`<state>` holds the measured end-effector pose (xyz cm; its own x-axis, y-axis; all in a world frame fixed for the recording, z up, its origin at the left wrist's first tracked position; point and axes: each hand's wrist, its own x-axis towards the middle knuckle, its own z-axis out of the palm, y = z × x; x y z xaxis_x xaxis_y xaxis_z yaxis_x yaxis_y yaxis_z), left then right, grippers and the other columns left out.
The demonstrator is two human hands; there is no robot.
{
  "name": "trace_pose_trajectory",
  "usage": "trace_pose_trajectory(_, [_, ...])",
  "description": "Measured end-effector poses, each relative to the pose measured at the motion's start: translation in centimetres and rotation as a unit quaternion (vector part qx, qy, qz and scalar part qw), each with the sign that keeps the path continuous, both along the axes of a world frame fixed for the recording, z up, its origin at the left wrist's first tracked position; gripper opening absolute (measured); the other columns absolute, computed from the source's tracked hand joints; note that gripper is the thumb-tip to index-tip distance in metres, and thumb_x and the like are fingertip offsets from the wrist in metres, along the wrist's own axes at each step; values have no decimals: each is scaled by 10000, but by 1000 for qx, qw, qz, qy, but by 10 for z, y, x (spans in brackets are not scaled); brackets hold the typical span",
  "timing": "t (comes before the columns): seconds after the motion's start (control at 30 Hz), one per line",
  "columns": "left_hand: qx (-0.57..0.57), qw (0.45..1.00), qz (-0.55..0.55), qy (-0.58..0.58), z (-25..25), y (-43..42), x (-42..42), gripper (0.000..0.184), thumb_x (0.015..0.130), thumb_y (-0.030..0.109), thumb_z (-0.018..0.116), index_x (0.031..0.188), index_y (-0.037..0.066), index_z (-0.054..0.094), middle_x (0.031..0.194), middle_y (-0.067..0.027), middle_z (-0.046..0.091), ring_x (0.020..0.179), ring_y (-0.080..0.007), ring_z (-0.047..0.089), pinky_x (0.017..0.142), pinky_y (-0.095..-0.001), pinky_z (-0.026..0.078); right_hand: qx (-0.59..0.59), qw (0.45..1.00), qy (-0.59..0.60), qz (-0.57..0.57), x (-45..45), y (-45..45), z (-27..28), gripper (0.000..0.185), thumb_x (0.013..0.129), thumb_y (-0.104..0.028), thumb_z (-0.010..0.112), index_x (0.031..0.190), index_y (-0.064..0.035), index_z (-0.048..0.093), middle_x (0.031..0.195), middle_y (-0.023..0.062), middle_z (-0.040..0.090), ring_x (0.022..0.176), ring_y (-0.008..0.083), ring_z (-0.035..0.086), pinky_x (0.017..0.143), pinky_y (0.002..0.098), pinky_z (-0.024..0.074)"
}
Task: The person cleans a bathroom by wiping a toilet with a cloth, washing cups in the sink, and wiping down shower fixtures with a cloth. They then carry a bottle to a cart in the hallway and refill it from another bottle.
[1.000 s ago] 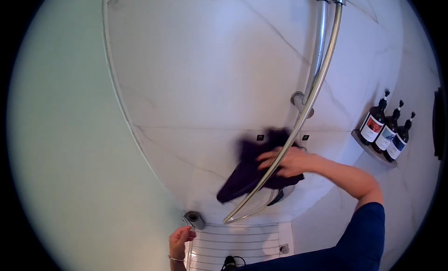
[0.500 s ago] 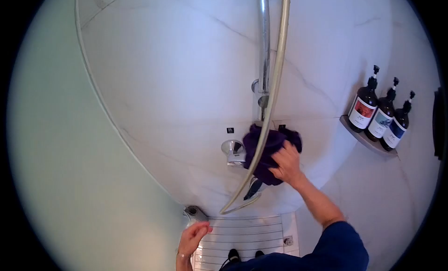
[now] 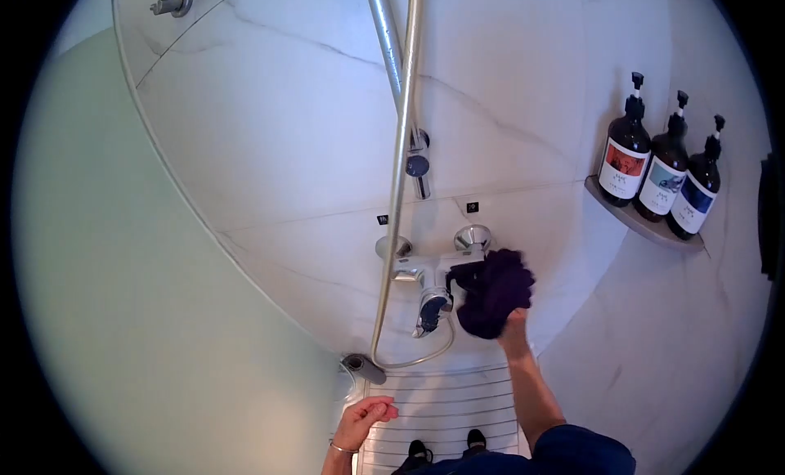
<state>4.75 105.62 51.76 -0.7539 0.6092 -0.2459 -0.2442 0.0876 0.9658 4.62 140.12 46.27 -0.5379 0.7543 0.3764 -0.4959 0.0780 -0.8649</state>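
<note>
A dark purple cloth (image 3: pixel 497 295) is bunched in my right hand (image 3: pixel 513 324), at the right side of the chrome shower mixer tap (image 3: pixel 433 272). The cloth hides most of the fingers and the right end of the tap body. Below the tap, a dark-faced spout (image 3: pixel 432 311) points down. Low in the view, my left hand (image 3: pixel 364 422) hovers away from the tap, fingers curled in and thumb against them, with nothing visible in it.
A shower hose (image 3: pixel 402 148) hangs in front of the riser pipe (image 3: pixel 386 42) and loops under the tap. Three pump bottles (image 3: pixel 625 160) stand on a corner shelf (image 3: pixel 630 219). A grey cylinder (image 3: pixel 364 369) lies by the slatted floor (image 3: pixel 441 405). Frosted glass (image 3: pixel 163 311) borders the left.
My right hand and the cloth have moved from over the tap's middle down to its right side, uncovering the tap body and right knob. The hose shows further left as the view shifted.
</note>
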Motion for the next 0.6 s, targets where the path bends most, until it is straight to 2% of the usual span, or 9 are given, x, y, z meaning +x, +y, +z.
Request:
trace_pose_trajectory(0.13, [-36, 999, 8, 33, -10, -14, -32, 253, 926, 162, 530, 1073, -34, 589, 895, -120, 661, 815, -165, 627, 751, -286, 503, 247, 957, -112, -101, 0, -65, 47, 469, 751, -430, 601, 1078, -93, 607, 1154, 160, 532, 1057, 402, 483, 899, 499, 362])
trace_pose_trajectory(0.23, [-42, 998, 4, 51, 1, -21, -49, 251, 923, 182, 544, 1060, -20, 604, 890, -103, 662, 809, -152, 627, 733, -260, 495, 316, 911, -136, -228, -46, -110, 89, 488, 678, -263, 730, 1130, -132, 603, 1114, 148, 579, 1057, 392, 513, 952, 474, 359])
trace_pose_trajectory(0.3, [-29, 998, -8, 56, 9, -22, -62, 249, 922, 179, 546, 1058, -21, 604, 883, -102, 661, 801, -149, 624, 730, -258, 493, 397, 844, -31, -360, -49, -118, 94, 527, 683, -221, 744, 1157, -77, 565, 1058, 142, 595, 965, 384, 556, 927, 450, 386])
trace_pose_trajectory(0.37, [2, 998, -19, 63, 6, -31, -66, 243, 920, 172, 548, 1055, -23, 604, 869, -101, 661, 785, -143, 619, 724, -255, 490, 405, 839, -14, -362, -62, -131, 42, 550, 690, -205, 738, 1179, -50, 539, 1064, 150, 587, 945, 374, 564, 921, 438, 392])
trace_pose_trajectory(0.43, [7, 997, -30, 74, 7, -38, -75, 242, 919, 167, 549, 1054, -27, 603, 868, -102, 660, 783, -143, 619, 722, -256, 490, 297, 868, 29, -397, -94, -136, -45, 617, 693, -186, 738, 1226, -9, 482, 1065, 168, 586, 962, 335, 582, 908, 412, 417])
trace_pose_trajectory(0.47, [7, 996, -33, 78, 7, -45, -75, 241, 918, 162, 549, 1052, -31, 602, 868, -103, 660, 782, -143, 618, 721, -257, 491, 299, 865, 29, -402, -79, -145, -48, 617, 693, -186, 738, 1226, -9, 482, 1065, 168, 586, 962, 335, 582, 908, 412, 417])
trace_pose_trajectory(0.5, [14, 996, -41, 80, 7, -50, -78, 241, 918, 162, 549, 1052, -31, 602, 868, -103, 660, 782, -143, 618, 721, -257, 491, 196, 942, -12, -273, -63, -145, -47, 594, 715, -158, 715, 1232, -6, 466, 1078, 160, 585, 977, 306, 584, 900, 407, 432])
trace_pose_trajectory(0.53, [8, 996, -35, 79, 6, -55, -80, 239, 917, 157, 549, 1052, -33, 601, 868, -103, 660, 782, -145, 619, 726, -261, 493, 88, 986, -49, -133, -49, -141, -47, 570, 737, -130, 691, 1238, -3, 450, 1091, 152, 584, 993, 277, 585, 892, 402, 448])
trace_pose_trajectory(0.6, [17, 995, -33, 89, 1, -70, -80, 237, 917, 152, 548, 1051, -36, 600, 868, -103, 660, 782, -147, 620, 731, -264, 496, -85, 989, 83, 88, -9, -124, -69, 422, 813, -63, 574, 1217, 2, 469, 1098, 122, 585, 989, 248, 587, 891, 395, 470])
